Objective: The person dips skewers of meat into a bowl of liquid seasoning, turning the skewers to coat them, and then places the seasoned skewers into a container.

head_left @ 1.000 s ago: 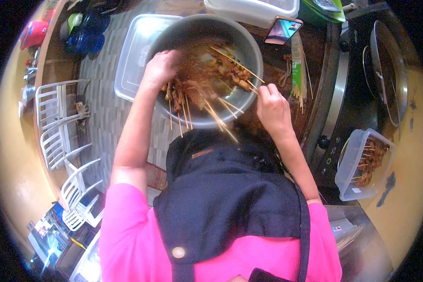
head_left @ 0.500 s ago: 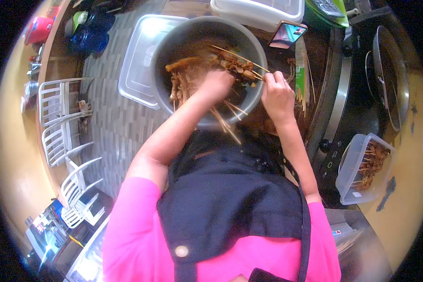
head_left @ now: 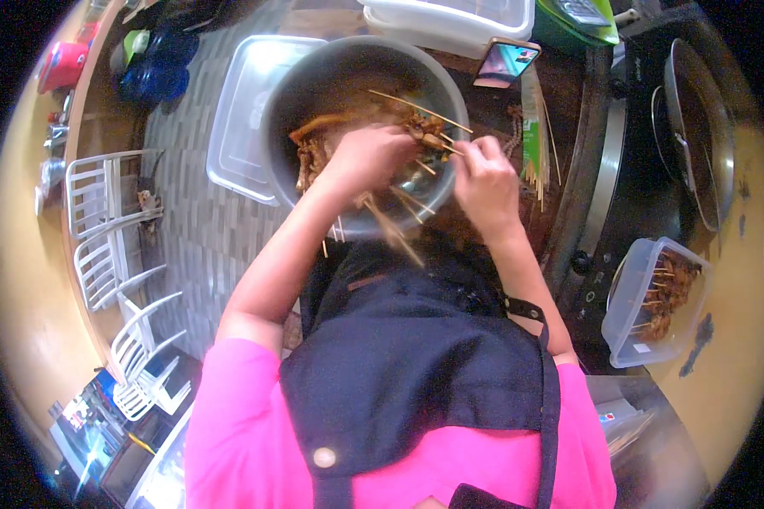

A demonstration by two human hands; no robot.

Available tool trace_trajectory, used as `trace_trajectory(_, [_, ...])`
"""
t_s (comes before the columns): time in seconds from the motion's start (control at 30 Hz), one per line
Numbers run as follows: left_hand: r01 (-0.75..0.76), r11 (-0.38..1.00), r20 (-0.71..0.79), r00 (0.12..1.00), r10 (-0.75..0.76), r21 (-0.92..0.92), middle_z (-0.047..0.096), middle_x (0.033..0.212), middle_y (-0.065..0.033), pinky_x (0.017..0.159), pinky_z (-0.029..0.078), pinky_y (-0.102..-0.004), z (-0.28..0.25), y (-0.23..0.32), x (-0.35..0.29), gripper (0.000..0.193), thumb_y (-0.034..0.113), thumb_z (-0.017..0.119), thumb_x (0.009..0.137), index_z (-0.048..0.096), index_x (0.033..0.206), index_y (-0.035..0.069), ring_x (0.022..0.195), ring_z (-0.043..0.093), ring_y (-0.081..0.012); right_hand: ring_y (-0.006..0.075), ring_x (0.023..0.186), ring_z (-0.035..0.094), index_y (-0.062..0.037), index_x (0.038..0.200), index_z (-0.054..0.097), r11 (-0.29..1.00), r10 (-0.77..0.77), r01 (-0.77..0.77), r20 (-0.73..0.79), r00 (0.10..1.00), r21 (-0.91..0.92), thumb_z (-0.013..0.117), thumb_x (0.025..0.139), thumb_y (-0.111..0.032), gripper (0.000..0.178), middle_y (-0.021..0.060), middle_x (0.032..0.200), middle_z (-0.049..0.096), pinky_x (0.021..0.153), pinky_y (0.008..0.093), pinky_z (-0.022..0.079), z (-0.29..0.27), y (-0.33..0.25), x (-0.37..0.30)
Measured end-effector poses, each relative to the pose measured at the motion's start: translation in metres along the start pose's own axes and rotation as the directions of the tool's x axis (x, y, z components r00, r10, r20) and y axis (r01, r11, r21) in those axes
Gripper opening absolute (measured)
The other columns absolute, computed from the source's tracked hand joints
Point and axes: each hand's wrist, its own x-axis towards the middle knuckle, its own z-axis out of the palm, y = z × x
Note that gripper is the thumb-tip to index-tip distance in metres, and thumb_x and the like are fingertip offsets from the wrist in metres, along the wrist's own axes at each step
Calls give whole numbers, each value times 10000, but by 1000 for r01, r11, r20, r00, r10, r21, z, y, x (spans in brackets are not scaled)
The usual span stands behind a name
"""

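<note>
A large grey pot holds brown marinated meat and several bamboo skewers. My right hand is at the pot's right rim, its fingers pinched round the end of a bamboo skewer. Chunks of brown meat are bunched toward that skewer's far part, over the pot. Inside the pot, my left hand is closed beside those chunks; its fingertips are blurred and partly hidden. Another skewer slants across just beyond the chunks. More skewer ends stick out over the near rim.
A clear lid lies left of the pot. A phone leans behind it on the right, near a green pack of bamboo skewers. Farther right are a wide pan and a plastic tub of filled skewers. White chairs stand left.
My left hand has shifted left and a little away from the right hand. The right hand still pinches the skewer. The whole view has shifted slightly.
</note>
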Motion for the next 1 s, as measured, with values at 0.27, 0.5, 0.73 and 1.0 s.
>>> trace_trajectory(0.27, [-47, 994, -158, 987, 32, -95, 606, 936, -69, 730, 480, -353, 3, 7, -15, 255, 111, 623, 658, 628, 913, 131, 851, 583, -269, 220, 576, 613, -18, 889, 642, 736, 252, -551, 595, 763, 393, 624, 738, -234, 264, 133, 695, 637, 559, 336, 490, 12, -5, -2])
trace_trajectory(0.5, [180, 726, -406, 728, -552, -664, 566, 1041, -73, 774, 464, -280, 13, 7, -41, 379, 27, 652, 716, 554, 1079, 80, 883, 577, -166, 69, 380, 438, -1, 898, 630, 324, 238, -779, 750, 617, 537, 594, 793, -190, 218, 50, 622, 570, 329, 211, 335, -4, 0, -15])
trace_trajectory(0.73, [-47, -339, 214, 692, -690, -940, 527, 1117, -103, 843, 452, -364, 24, -15, -56, 336, 155, 509, 864, 441, 1175, 47, 1018, 519, -218, 35, 385, 416, 3, 911, 597, 237, 140, -825, 822, 552, 513, 611, 802, -200, 230, 18, 634, 549, 341, 166, 308, -34, 8, -41])
trace_trajectory(1.0, [-99, -433, 190, 795, -576, -896, 524, 1142, -115, 883, 424, -427, 20, -14, -52, 291, 251, 455, 891, 476, 1122, 76, 1037, 509, -258, 34, 413, 416, -31, 923, 605, 343, 110, -780, 803, 586, 523, 563, 830, -207, 203, 5, 639, 539, 353, 180, 322, -26, 13, -56])
